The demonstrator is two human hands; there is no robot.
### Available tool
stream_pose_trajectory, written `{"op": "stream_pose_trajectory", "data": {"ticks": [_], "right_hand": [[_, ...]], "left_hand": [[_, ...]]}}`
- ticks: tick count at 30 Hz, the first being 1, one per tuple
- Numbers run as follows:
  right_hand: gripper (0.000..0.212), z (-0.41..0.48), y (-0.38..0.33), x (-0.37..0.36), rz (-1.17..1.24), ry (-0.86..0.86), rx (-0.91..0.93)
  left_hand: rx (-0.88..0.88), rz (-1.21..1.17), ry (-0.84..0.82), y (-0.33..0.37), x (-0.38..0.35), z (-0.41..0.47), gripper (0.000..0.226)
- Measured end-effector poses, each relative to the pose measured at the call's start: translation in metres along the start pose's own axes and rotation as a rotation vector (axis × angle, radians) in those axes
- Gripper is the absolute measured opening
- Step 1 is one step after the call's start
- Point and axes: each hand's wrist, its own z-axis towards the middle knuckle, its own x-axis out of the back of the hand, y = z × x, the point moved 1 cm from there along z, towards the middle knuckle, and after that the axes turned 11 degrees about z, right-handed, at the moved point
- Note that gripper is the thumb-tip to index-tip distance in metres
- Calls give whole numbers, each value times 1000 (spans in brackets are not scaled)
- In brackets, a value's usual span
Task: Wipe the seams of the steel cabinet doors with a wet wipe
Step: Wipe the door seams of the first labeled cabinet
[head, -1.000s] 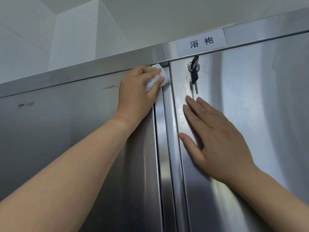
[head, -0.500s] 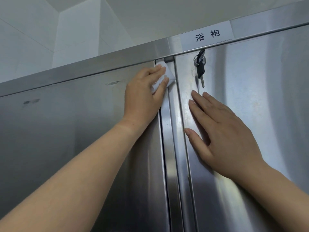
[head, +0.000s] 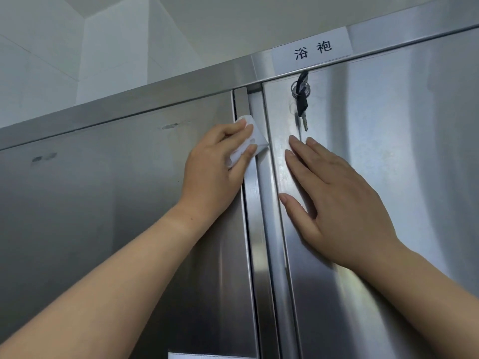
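Observation:
Two steel cabinet doors fill the view, the left door and the right door, with a vertical seam running between them. My left hand grips a folded white wet wipe and presses it against the seam's left strip, a little below the top corner. My right hand lies flat on the right door with fingers straight, just right of the seam.
A black key on a ring hangs from the lock in the right door, just above my right fingertips. A white label with black characters sits on the top rail. White wall tiles lie behind. A white edge shows at the bottom.
My left hand has slid the wipe down the seam from the top corner. My right hand stays flat on the right door.

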Motion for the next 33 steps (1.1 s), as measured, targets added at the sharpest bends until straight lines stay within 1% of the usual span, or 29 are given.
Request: {"op": "stream_pose_trajectory", "data": {"ticks": [5,7,10,14,17,20,23,25,31,33], "right_hand": [[55,1,0,1,12,-22,-12],[55,0,0,1,17,-37,-9],[56,1,-1,2,16,-27,-5],[55,1,-1,1,20,9,22],[55,0,-1,1,30,28,27],[52,0,-1,1,70,24,29],[55,0,-1,2,77,-1,24],[55,0,-1,4,87,-23,23],[56,0,-1,7,122,-56,20],[56,1,-1,7,124,-66,21]], "left_hand": [[81,-31,41,7,-2,-4,28],[67,-28,47,9,-1,-18,27],[38,0,20,7,3,-15,27],[87,46,-5,11,3,9,28],[104,35,7,17,2,-6,29],[88,46,1,19,4,-22,30],[81,94,-30,17,5,-9,30],[113,110,-42,20,4,-3,31],[174,37,-22,31,6,-36,35],[217,5,17,31,6,-34,31]]}}
